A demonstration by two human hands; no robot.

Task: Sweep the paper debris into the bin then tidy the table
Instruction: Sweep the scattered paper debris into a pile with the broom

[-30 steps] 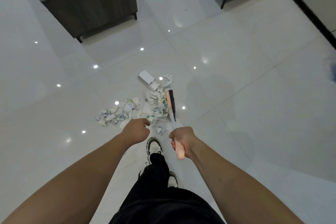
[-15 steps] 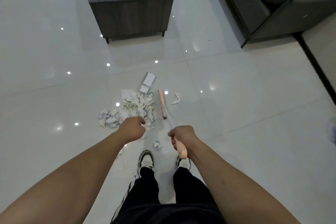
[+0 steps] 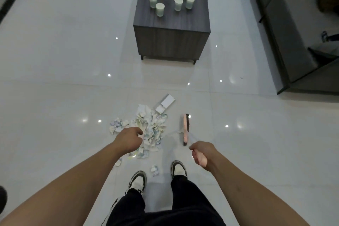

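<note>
Broom head [image 3: 185,129] swung right, now clear of paper debris [image 3: 149,130]. Right hand [image 3: 201,154] grips pink handle; left hand [image 3: 128,140] loosely fisted above pile, apparently empty. Debris lies on floor left of broom head, long axis fore-aft; leftward sweep likely next.

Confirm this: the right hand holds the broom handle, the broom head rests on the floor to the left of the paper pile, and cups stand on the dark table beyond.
Not quite. In the head view the broom head sits to the right of the paper pile, not the left. The rest holds: the right hand grips the broom handle, and cups stand on the dark table beyond.
</note>
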